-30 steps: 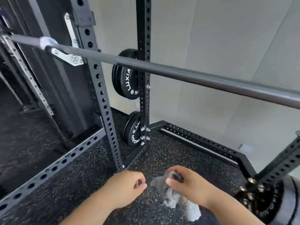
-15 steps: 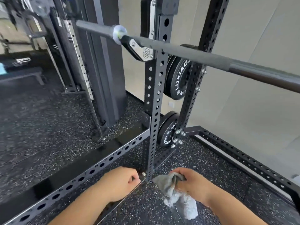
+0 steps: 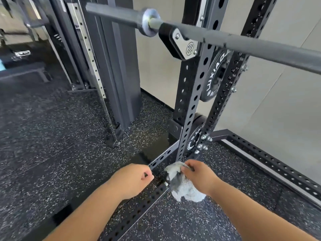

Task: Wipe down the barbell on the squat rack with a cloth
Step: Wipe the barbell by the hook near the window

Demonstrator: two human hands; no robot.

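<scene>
The right hand (image 3: pixel 199 178) grips the bunched cloth (image 3: pixel 185 188) beside the left hand (image 3: pixel 133 178), an empty fist, well below the barbell (image 3: pixel 243 44) resting on the hook (image 3: pixel 180 44), so the wadded cloth may wipe patchily or slip free.

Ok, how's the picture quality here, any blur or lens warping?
Head view: wide-angle lens tilts the rack upright; floor speckles at left smear slightly; left hand, right hand and cloth look fairly sharp; light is soft, no harsh glare on the barbell.
</scene>
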